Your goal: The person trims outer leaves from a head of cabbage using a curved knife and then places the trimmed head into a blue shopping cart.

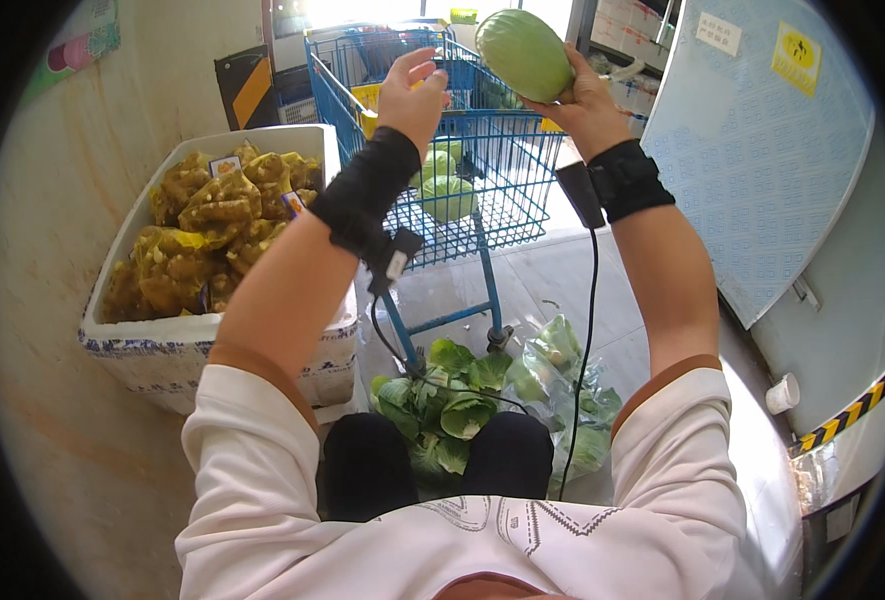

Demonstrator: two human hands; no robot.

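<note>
My right hand [581,101] holds a pale green cabbage [525,56] up over the near right part of a blue wire shopping cart [487,270]. Thumb and fingers grip its lower right side. To the left, my left hand [418,94] is raised over the cart with its fingers loosely curled and apart, holding nothing. Several cabbages [448,199] rest inside the basket, seen through its wires. Below the cart, loose green cabbage leaves [435,405] lie heaped on the floor by my knees. Beside them is a clear plastic bag [559,360] with cabbage in it.
A white foam box [328,146] full of net bags of ginger [221,202] stands at left against the wall. A pale patterned panel [757,142] leans at right, near a white cup [782,394]. A black cable [591,300] hangs from my right wrist, another from my left.
</note>
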